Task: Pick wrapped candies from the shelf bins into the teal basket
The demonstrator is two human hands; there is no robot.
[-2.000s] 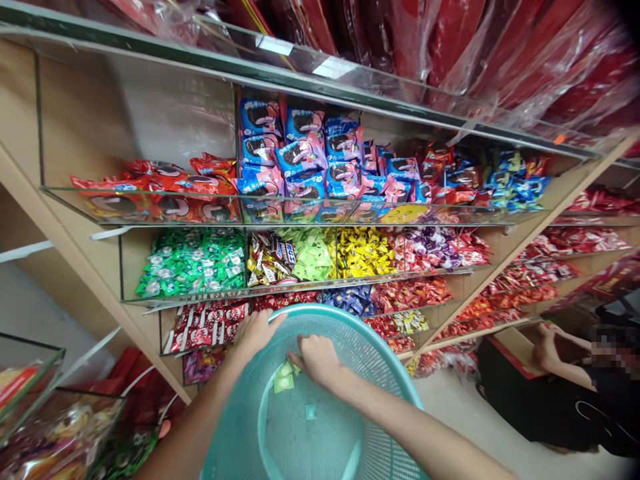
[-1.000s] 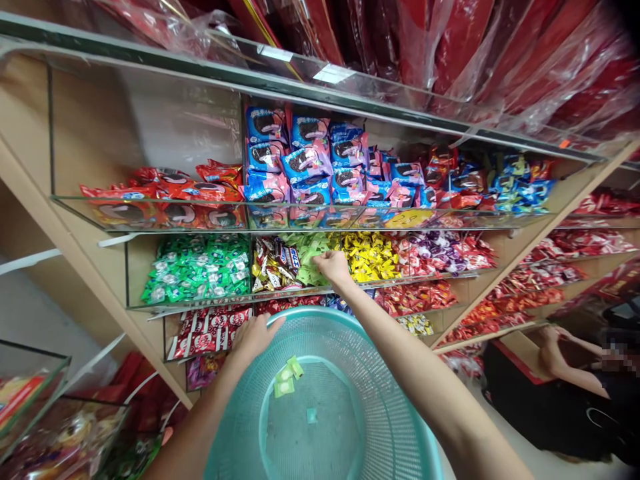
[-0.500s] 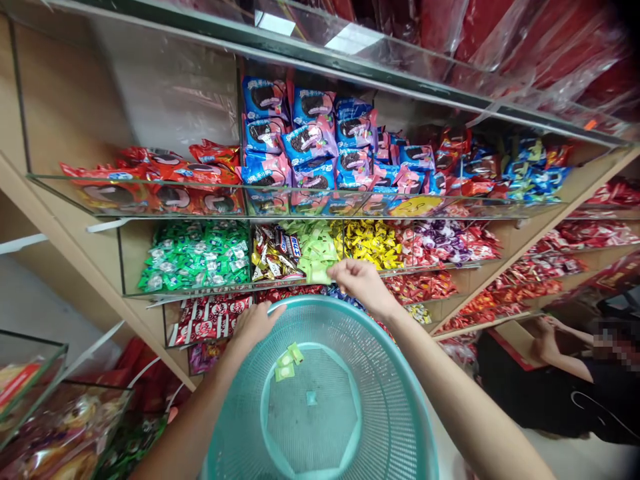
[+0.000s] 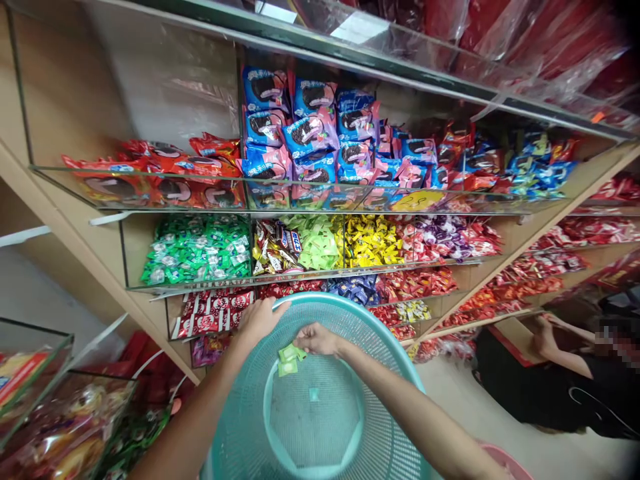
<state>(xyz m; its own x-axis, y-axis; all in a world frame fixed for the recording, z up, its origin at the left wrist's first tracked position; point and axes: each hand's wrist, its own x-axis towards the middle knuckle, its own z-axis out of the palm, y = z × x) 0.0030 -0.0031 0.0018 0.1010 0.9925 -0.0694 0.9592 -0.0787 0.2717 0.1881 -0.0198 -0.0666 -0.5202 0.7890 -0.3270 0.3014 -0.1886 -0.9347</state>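
Basket (image 4: 360,327) of teal mesh, below the front edge of the glass-fronted shelf (image 4: 190,285); the left hand (image 4: 260,320) grips its rim at the far left; the right hand (image 4: 320,340) is down inside, fingers curled and touching the pale green packets (image 4: 287,368), which lie at the far left edge of the basket's floor; whether those fingers pinch one or have let go, I cannot tell; on the shelf, a heap of matching packets (image 4: 320,245) sits between brown-wrapped bars (image 4: 273,248) and yellow sweets (image 4: 375,241).
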